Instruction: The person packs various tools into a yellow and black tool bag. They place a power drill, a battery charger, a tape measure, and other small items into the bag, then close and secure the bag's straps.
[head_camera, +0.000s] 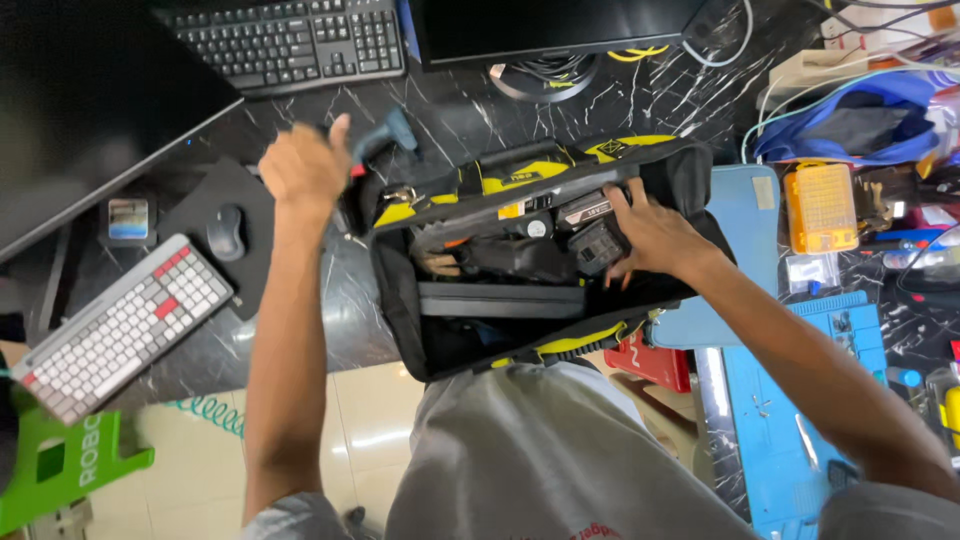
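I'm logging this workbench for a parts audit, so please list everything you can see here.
tool bag: 1, black and yellow, open, desk centre
battery pack: 1, black, inside bag
power drill: 1, teal, left of bag
keyboards: 2, white-grey-red at left; black at top
mouse: 1, grey, on black pad
bit case: 1, orange, right
work mats: 2, blue, right
left hand: grips drill
right hand: on battery pack in bag
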